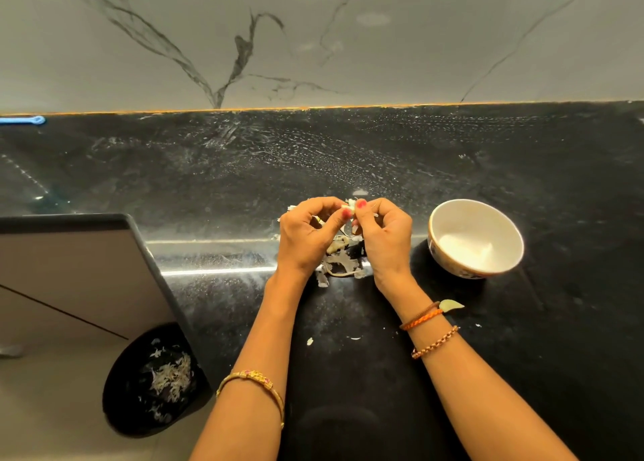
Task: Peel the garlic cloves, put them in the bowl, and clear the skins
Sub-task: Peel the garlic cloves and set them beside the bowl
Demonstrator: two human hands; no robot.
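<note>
clove [351,205]: pinched by L hand [306,237] & R hand [383,237], fingers curled on it.
bowl [495,220]: set to the right, nearer R hand.
skins [339,267]: piled under hands.

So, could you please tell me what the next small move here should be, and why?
Probably pull the last skin off the garlic clove. The left hand and right hand both pinch it above the pile of skins, and papery bits seem to cling to it, so it looks not ready for the bowl.
</note>
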